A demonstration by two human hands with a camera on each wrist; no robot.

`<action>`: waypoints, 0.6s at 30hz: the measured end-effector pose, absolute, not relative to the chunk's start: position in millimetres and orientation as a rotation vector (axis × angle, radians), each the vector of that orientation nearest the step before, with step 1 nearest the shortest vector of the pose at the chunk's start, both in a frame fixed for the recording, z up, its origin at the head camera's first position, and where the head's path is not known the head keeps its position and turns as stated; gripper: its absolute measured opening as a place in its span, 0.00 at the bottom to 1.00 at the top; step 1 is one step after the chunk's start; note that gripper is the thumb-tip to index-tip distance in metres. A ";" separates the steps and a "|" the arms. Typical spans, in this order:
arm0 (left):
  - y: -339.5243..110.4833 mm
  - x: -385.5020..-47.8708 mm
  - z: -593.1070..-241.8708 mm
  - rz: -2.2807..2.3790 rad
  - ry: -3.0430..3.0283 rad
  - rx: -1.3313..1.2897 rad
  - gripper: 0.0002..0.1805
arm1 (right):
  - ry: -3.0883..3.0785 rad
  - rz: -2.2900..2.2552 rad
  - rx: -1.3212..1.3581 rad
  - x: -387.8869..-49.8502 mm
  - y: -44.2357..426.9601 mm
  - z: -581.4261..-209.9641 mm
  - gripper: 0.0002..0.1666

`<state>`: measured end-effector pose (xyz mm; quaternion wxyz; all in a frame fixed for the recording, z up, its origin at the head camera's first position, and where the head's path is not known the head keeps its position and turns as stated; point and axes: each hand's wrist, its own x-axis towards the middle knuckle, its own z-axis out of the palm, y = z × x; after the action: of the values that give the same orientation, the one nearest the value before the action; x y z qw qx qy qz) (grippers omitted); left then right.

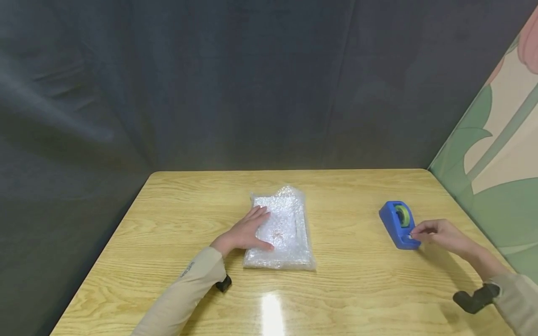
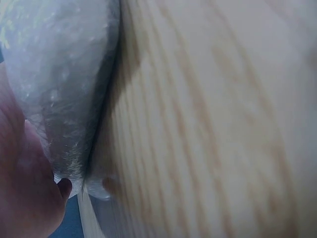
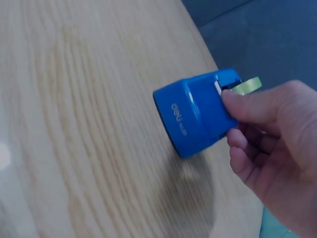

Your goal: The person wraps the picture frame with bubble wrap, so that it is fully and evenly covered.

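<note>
A flat white item in bubble wrap (image 1: 287, 233) lies on the wooden table. My left hand (image 1: 248, 230) rests on its left side, fingers spread and fairly straight. In the left wrist view the package (image 2: 64, 74) bulges beside my left hand (image 2: 29, 183). To the right stands a blue tape dispenser (image 1: 393, 226) carrying a roll of green-cored tape (image 1: 402, 215). My right hand (image 1: 441, 234) is at its cutter end, thumb and forefinger pinching the tape's end there. In the right wrist view my thumb meets the cutter of the dispenser (image 3: 190, 114); the pinched tape is mostly hidden.
The wooden table (image 1: 180, 200) has rounded far corners. A dark curtain (image 1: 252, 84) hangs behind it and along the left side. At the right edge rises a panel with a flower pattern (image 1: 500, 154).
</note>
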<state>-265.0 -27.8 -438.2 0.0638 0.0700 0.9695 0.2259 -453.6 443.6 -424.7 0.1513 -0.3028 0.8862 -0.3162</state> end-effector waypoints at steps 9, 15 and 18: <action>-27.1 -264.7 -435.9 0.685 2.919 0.213 0.57 | 2.695 -0.873 -1.245 -451.9 437.6 -418.2 0.03; -26.7 -265.2 -436.9 0.685 2.917 0.229 0.57 | 2.693 -0.809 -1.125 -446.6 435.1 -413.6 0.03; -26.6 -265.7 -438.5 0.670 2.915 0.219 0.57 | 2.662 -0.794 -1.001 -446.1 436.4 -412.0 0.05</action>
<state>-265.7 -26.6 -438.5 0.0713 0.0727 0.9695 0.2229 -446.1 436.4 -412.0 0.0943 -0.3375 0.8975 -0.2678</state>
